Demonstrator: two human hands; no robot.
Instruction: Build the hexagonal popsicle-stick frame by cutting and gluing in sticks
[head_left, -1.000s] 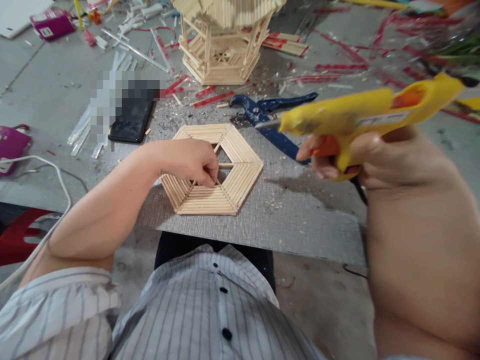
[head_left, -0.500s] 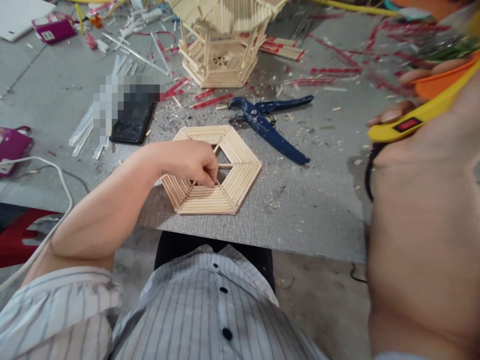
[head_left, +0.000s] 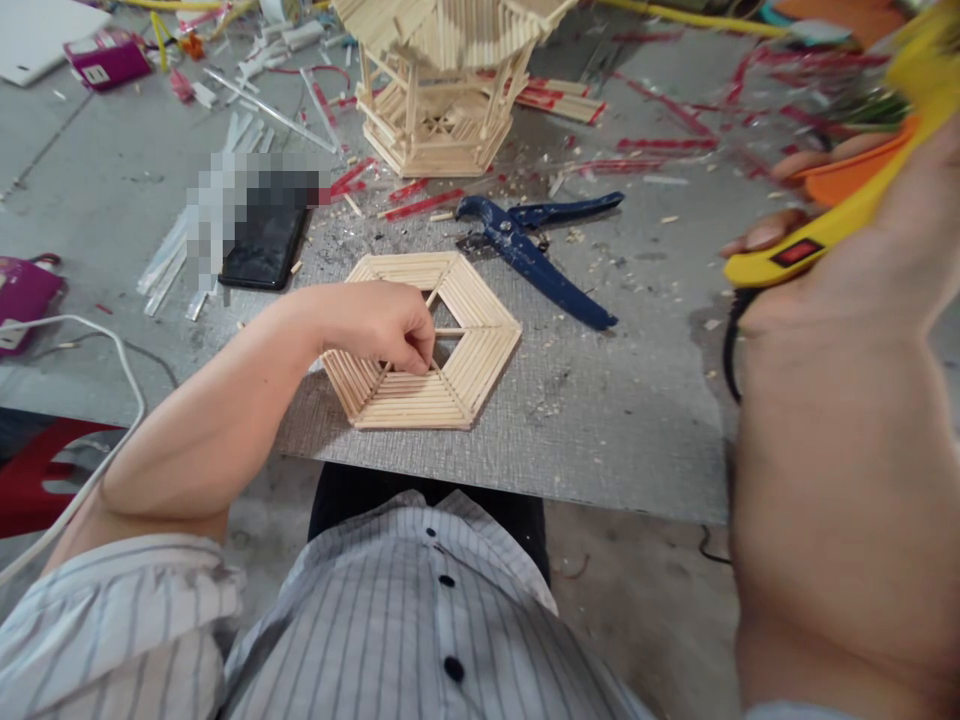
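A flat hexagonal panel of thin wooden sticks (head_left: 484, 365), with an open middle crossed by spokes, lies near the table's front edge. Over its open middle, my left hand (head_left: 397, 325) is pinched, its fingertips at the inner edge of the near side. Whatever those fingers hold is hidden by them. At the right, raised above the table, my right hand (head_left: 885, 240) is wrapped round a yellow glue gun (head_left: 832, 225) with an orange trigger. Its black cord hangs by the wrist, and its nozzle end is blurred near the top right corner.
Blue cutters (head_left: 551, 265) lie behind the panel to the right. A hexagonal stick pavilion (head_left: 442, 100) stands at the back. A black phone (head_left: 266, 235) and clear glue sticks (head_left: 169, 255) are on the left. Red-and-clear wrappers (head_left: 667, 145) litter the back, and a white cable (head_left: 135, 385) crosses the left edge.
My right hand and the glue gun have shifted slightly to the left. My left hand and the panel have hardly moved.
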